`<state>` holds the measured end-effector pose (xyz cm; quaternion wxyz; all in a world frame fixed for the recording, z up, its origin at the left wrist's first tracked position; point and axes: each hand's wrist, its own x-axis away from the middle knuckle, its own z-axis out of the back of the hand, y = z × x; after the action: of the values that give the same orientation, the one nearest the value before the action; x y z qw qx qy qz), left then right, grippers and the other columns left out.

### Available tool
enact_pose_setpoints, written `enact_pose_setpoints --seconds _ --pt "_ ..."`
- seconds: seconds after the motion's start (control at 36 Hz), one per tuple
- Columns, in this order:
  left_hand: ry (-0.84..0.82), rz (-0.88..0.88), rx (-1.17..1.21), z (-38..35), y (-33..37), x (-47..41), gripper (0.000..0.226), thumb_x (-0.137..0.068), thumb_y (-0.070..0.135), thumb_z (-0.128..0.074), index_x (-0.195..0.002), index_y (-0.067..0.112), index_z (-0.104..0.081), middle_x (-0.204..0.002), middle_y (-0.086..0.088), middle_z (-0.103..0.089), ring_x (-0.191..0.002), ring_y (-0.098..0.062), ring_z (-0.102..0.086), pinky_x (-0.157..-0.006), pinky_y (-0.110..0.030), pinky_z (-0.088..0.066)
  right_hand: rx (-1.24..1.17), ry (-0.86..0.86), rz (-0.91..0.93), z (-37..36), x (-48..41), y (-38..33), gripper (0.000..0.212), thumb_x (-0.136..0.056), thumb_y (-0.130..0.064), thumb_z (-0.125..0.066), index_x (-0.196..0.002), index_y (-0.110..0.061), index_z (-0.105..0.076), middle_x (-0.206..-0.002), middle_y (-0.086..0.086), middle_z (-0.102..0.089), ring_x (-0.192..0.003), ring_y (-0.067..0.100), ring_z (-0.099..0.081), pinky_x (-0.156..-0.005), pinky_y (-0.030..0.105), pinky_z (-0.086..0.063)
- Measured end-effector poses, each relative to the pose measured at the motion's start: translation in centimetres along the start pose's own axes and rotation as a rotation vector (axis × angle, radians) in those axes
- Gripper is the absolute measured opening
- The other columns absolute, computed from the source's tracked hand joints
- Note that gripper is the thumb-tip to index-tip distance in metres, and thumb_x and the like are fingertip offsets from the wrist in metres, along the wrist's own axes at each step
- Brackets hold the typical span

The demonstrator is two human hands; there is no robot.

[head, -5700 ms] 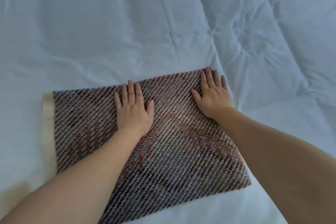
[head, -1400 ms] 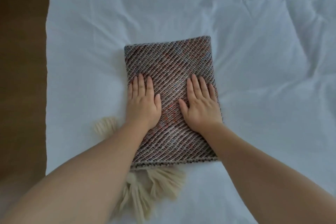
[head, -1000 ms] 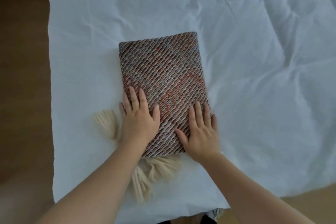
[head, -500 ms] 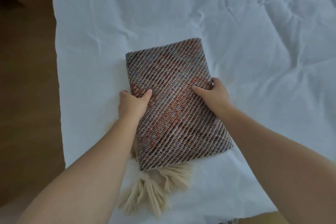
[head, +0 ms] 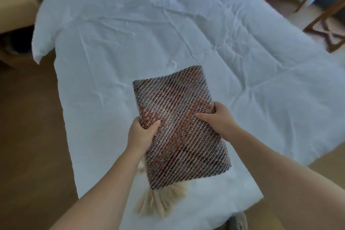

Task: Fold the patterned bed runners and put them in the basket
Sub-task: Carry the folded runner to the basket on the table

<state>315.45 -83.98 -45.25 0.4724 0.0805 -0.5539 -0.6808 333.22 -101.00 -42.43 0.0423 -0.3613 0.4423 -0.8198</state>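
A folded patterned bed runner (head: 177, 117), woven in brown, grey and orange diagonals, is lifted off the white bed (head: 130, 43). Cream tassels (head: 158, 203) hang from its near end. My left hand (head: 141, 132) grips its left edge, thumb on top and fingers underneath. My right hand (head: 218, 117) grips the right edge the same way. No basket is in view.
The white duvet covers the bed and hangs over its edges. Wooden floor (head: 28, 136) lies to the left. A beige seat (head: 15, 0) stands at the far left. Wooden chair legs (head: 321, 22) stand at the far right.
The runner went from a wide fold pressed flat to a compact fold. Both hands shifted from pressing on top to gripping its sides, and it has risen off the bed.
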Motion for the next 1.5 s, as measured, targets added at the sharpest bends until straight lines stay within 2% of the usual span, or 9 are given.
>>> enact_pose_setpoints --seconds 0.17,0.33,0.53,0.78,0.89,1.0,1.11,1.31,1.5 --pt "-0.14 -0.165 0.022 -1.5 9.9 4.4 0.027 -0.079 0.037 -0.074 -0.095 0.032 -0.053 -0.096 0.011 -0.064 -0.089 -0.013 -0.063 -0.079 -0.034 -0.051 -0.13 0.189 0.062 8.1 8.4 -3.1 0.04 -0.07 -0.03 -0.084 -0.099 -0.023 -0.058 -0.093 -0.001 -0.07 -0.081 0.017 -0.07 -0.075 0.039 -0.058" --pt "-0.325 -0.354 0.016 -5.6 20.0 10.4 0.031 -0.08 0.03 -0.075 -0.102 0.027 -0.052 -0.092 0.015 -0.061 -0.082 0.0 -0.059 -0.063 -0.015 -0.044 -0.187 0.385 0.152 17.8 17.1 -4.3 0.04 -0.071 -0.029 -0.081 -0.104 -0.021 -0.06 -0.098 -0.003 -0.07 -0.086 0.014 -0.068 -0.077 0.037 -0.056" --pt "-0.603 -0.555 -0.061 -12.4 28.2 20.6 0.034 -0.082 0.025 -0.072 -0.107 0.022 -0.05 -0.099 0.003 -0.063 -0.091 -0.015 -0.062 -0.078 -0.034 -0.05 -0.255 0.65 0.223 28.3 28.4 -0.7 0.034 -0.073 -0.026 -0.08 -0.098 -0.029 -0.056 -0.1 -0.007 -0.068 -0.089 0.009 -0.066 -0.078 0.032 -0.055" --pt "-0.772 -0.766 -0.142 -19.8 29.6 37.1 0.039 -0.083 0.019 -0.071 -0.116 0.012 -0.052 -0.109 -0.006 -0.064 -0.097 -0.021 -0.062 -0.09 -0.041 -0.05 -0.239 0.886 0.228 35.7 44.2 9.4 0.049 -0.083 -0.028 -0.069 -0.127 -0.021 -0.049 -0.118 -0.002 -0.061 -0.111 0.019 -0.057 -0.099 0.042 -0.046" --pt "-0.884 -0.781 -0.161 -22.5 28.5 43.8 0.044 -0.084 0.019 -0.07 -0.123 0.011 -0.052 -0.114 -0.006 -0.064 -0.102 -0.022 -0.061 -0.093 -0.041 -0.049 -0.175 1.018 0.253 37.2 51.0 13.8 0.056 -0.083 -0.031 -0.069 -0.134 -0.024 -0.047 -0.113 -0.014 -0.055 -0.101 0.006 -0.051 -0.088 0.022 -0.04" --pt "-0.961 -0.773 -0.149 -24.6 26.7 49.0 0.041 -0.083 0.017 -0.071 -0.12 0.011 -0.053 -0.11 -0.004 -0.065 -0.099 -0.02 -0.062 -0.089 -0.037 -0.051 -0.211 1.072 0.196 38.0 55.9 17.7 0.043 -0.083 -0.03 -0.07 -0.121 -0.029 -0.051 -0.1 -0.02 -0.054 -0.099 0.011 -0.056 -0.088 0.028 -0.043" --pt "-1.035 -0.759 -0.116 -26.3 26.4 51.8 0.034 -0.083 0.016 -0.071 -0.114 0.015 -0.056 -0.107 -0.001 -0.067 -0.099 -0.018 -0.064 -0.087 -0.034 -0.052 -0.221 1.103 0.121 39.4 58.8 19.9 0.043 -0.081 -0.036 -0.069 -0.119 -0.025 -0.051 -0.109 -0.007 -0.06 -0.102 0.017 -0.059 -0.09 0.036 -0.047" --pt "-1.067 -0.781 -0.091 -29.9 28.6 51.6 0.035 -0.084 0.015 -0.07 -0.116 0.012 -0.057 -0.109 -0.003 -0.067 -0.099 -0.016 -0.064 -0.089 -0.036 -0.052 -0.211 1.16 0.125 42.6 57.4 20.6 0.035 -0.082 -0.034 -0.068 -0.112 -0.029 -0.052 -0.105 -0.009 -0.06 -0.1 0.017 -0.059 -0.092 0.037 -0.048" --pt "-1.105 -0.761 -0.068 -35.3 32.6 47.0 0.034 -0.085 0.015 -0.069 -0.117 0.013 -0.057 -0.107 0.0 -0.068 -0.098 -0.016 -0.065 -0.08 -0.027 -0.052 -0.155 1.175 0.059 46.9 51.6 19.2 0.053 -0.063 -0.064 -0.058 -0.108 -0.038 -0.049 -0.103 -0.015 -0.06 -0.098 0.013 -0.06 -0.09 0.039 -0.05"
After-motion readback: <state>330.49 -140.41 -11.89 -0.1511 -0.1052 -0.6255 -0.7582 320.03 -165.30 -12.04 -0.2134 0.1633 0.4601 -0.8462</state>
